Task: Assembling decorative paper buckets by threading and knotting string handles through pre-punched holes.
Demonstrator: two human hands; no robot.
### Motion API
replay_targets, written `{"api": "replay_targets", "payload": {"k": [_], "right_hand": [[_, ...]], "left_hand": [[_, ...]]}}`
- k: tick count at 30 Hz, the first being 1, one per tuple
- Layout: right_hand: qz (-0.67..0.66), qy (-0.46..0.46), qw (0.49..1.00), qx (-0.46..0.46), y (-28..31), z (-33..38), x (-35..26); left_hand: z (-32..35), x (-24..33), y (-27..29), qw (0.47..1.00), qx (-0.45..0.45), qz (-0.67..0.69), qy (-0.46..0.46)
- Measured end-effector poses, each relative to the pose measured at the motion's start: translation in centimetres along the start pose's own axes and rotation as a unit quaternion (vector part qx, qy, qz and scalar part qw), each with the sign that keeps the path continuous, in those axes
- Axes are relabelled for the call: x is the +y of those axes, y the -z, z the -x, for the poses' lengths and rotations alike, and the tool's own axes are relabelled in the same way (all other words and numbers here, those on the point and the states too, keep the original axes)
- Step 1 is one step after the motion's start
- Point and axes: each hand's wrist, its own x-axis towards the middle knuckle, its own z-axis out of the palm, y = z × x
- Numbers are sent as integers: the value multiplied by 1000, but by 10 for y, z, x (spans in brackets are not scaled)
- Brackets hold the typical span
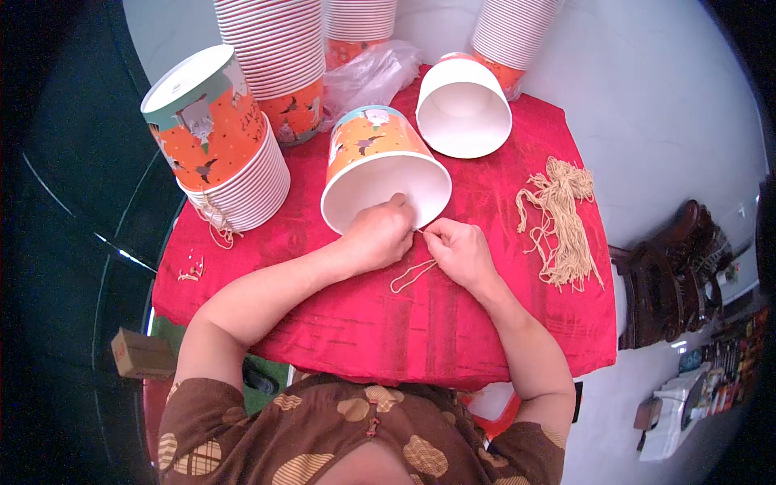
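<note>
Head view, bucket in work: A round paper bucket, orange and blue-green outside and white inside (380, 179), is lying on its side on the shiny red tablecloth (339, 339), with its open mouth facing the person.
Left hand: The left hand (380, 233) is bending over the lower rim, and a finger is poking into the white inside. Its fingers are curling, but I cannot tell if they are pinching anything.
Right hand: The right hand (459, 252) is pinching a thin tan string (414, 276) between thumb and finger, just beside the rim.
String: It is making a loose loop on the cloth below the hands.
Other bucket: A second white-lined paper bucket (465, 121) is lying behind, on the right.
String pile: A messy bunch of tan strings (563, 226) is resting near the right edge.
Left side: An upside-down stack of orange paper buckets (212, 137) is standing there.
Back: A crinkly see-through plastic bag (368, 81) is sitting beside a tall bucket stack (271, 52).
</note>
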Motion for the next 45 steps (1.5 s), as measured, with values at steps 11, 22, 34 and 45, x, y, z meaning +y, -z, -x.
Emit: {"api": "replay_targets", "payload": {"k": [11, 22, 34, 45], "right_hand": [[64, 25, 997, 37, -4, -1, 4], [152, 55, 984, 72, -13, -5, 4], [-47, -34, 998, 29, -5, -15, 8], [47, -21, 999, 11, 7, -8, 1]], "left_hand": [[0, -4, 3, 999, -34, 33, -2], [-2, -3, 4, 999, -47, 17, 6], [-1, -2, 0, 999, -38, 23, 13], [-2, -10, 1, 997, -48, 59, 16]]}}
